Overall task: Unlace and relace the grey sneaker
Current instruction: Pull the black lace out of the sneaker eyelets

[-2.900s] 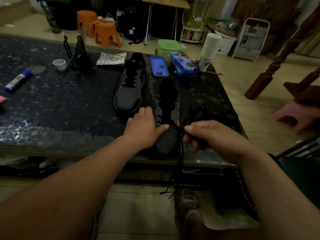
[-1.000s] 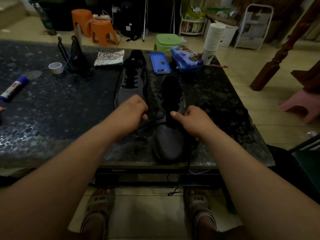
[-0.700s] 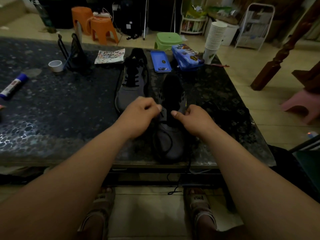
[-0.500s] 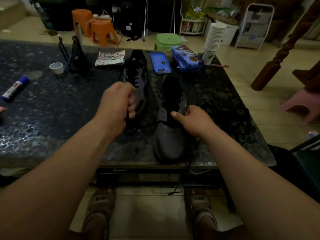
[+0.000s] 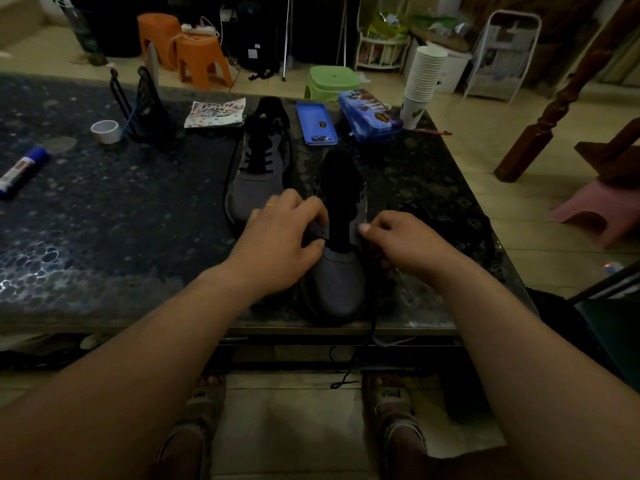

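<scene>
Two sneakers: far sneaker (image 5: 258, 174) laced; left hand (image 5: 277, 244) and right hand (image 5: 405, 244) fingers pinch eyelet flaps of near grey sneaker (image 5: 336, 282).

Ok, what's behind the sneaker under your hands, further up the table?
A blue tray and a blue pencil case, with stacked paper cups to their right. The sneaker covers the tabletop right behind its heel, so anything lying there is hidden.

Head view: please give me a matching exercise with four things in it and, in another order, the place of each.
Things: 1 glue stick; 2 cups; 3 tape roll; 4 lace end.
Places: A far right corner of the table; B below the table's near edge; C the table's left edge; D beside the black stand.
Pairs: 1-C, 2-A, 3-D, 4-B.
</scene>
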Demonstrator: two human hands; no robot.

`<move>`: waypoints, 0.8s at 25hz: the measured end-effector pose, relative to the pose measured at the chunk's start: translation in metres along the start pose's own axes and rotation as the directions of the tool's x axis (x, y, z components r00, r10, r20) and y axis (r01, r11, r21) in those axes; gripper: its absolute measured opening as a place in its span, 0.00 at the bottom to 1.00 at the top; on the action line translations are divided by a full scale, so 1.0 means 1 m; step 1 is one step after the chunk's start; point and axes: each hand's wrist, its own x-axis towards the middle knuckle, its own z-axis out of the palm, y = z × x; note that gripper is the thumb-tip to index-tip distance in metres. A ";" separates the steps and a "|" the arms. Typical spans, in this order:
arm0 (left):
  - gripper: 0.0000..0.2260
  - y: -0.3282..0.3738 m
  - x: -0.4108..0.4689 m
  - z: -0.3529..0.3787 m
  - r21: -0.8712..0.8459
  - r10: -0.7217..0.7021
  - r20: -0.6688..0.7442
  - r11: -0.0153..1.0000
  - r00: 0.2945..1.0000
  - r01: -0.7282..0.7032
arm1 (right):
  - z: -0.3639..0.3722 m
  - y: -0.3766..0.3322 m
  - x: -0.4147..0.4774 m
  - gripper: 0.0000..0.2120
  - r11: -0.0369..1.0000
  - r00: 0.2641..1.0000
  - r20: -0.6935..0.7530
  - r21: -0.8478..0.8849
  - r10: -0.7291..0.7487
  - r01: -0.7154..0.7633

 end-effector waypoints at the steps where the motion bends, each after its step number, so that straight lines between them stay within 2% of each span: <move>1: 0.13 0.003 -0.001 0.002 -0.001 0.011 0.043 1.000 0.999 -0.011 | -0.002 0.003 -0.004 0.17 0.997 0.998 0.036 -0.058 -0.050 0.052; 4: 0.12 0.008 -0.001 0.009 0.040 -0.007 0.090 0.999 0.996 0.003 | 0.002 0.005 -0.016 0.11 0.919 0.982 0.124 -0.351 -0.143 0.178; 5: 0.11 0.010 0.000 0.011 0.055 0.001 0.072 0.998 0.997 -0.005 | 0.003 0.005 -0.018 0.09 0.899 0.978 0.129 -0.389 -0.164 0.202; 6: 0.10 0.012 0.000 0.011 0.071 0.008 0.056 0.997 0.998 -0.012 | 0.002 0.005 -0.017 0.08 0.918 0.980 0.120 -0.345 -0.162 0.194; 7: 0.09 0.013 0.000 0.011 0.085 0.009 0.046 0.996 0.999 -0.013 | -0.001 0.006 -0.016 0.07 0.973 0.988 0.101 -0.185 -0.121 0.138; 8: 0.09 0.014 0.000 0.011 0.091 0.002 0.050 0.996 0.999 -0.007 | -0.006 0.006 -0.015 0.08 0.998 0.996 0.082 0.056 -0.047 0.043; 9: 0.09 0.015 0.001 0.010 0.081 -0.014 0.064 0.997 0.998 0.008 | -0.011 0.006 -0.015 0.08 0.959 0.997 0.074 0.279 0.029 -0.049; 10: 0.08 0.014 0.002 0.010 0.044 -0.032 0.067 0.999 0.997 0.029 | -0.014 0.007 -0.015 0.07 0.903 0.996 0.045 0.419 0.080 -0.091; 11: 0.06 0.014 0.003 0.009 -0.006 -0.044 0.048 0.999 0.998 0.045 | -0.017 0.008 -0.012 0.06 0.896 0.994 -0.041 0.437 0.105 -0.076; 13: 0.05 0.013 0.003 0.006 0.005 -0.020 -0.095 1.000 0.995 0.021 | -0.017 0.010 -0.006 0.05 0.982 0.948 -0.314 0.190 0.054 0.007; 14: 0.06 0.013 0.003 0.005 0.084 0.028 -0.152 0.996 0.988 -0.015 | -0.016 0.010 -0.005 0.06 0.999 0.905 -0.424 0.010 -0.034 0.042; 15: 0.06 0.015 0.003 0.005 0.164 0.085 -0.153 0.985 0.985 -0.059 | -0.013 0.006 -0.006 0.06 0.987 0.872 -0.470 -0.139 -0.138 0.081; 16: 0.06 0.018 0.004 0.006 0.236 0.131 -0.105 0.966 0.986 -0.103 | -0.011 0.002 -0.007 0.04 0.969 0.872 -0.449 -0.223 -0.198 0.106; 17: 0.07 0.023 0.004 0.009 0.298 0.150 -0.035 0.945 0.988 -0.133 | -0.010 -0.001 -0.009 0.02 0.967 0.910 -0.368 -0.229 -0.192 0.111; 19: 0.10 0.032 0.004 0.018 0.364 0.128 0.044 0.922 0.991 -0.136 | -0.005 -0.006 -0.016 0.05 0.993 0.998 -0.061 -0.116 -0.019 0.011; 20: 0.10 0.034 0.004 0.022 0.372 0.116 0.042 0.920 0.992 -0.123 | 0.000 -0.007 -0.022 0.08 0.994 0.995 0.078 -0.092 0.057 -0.050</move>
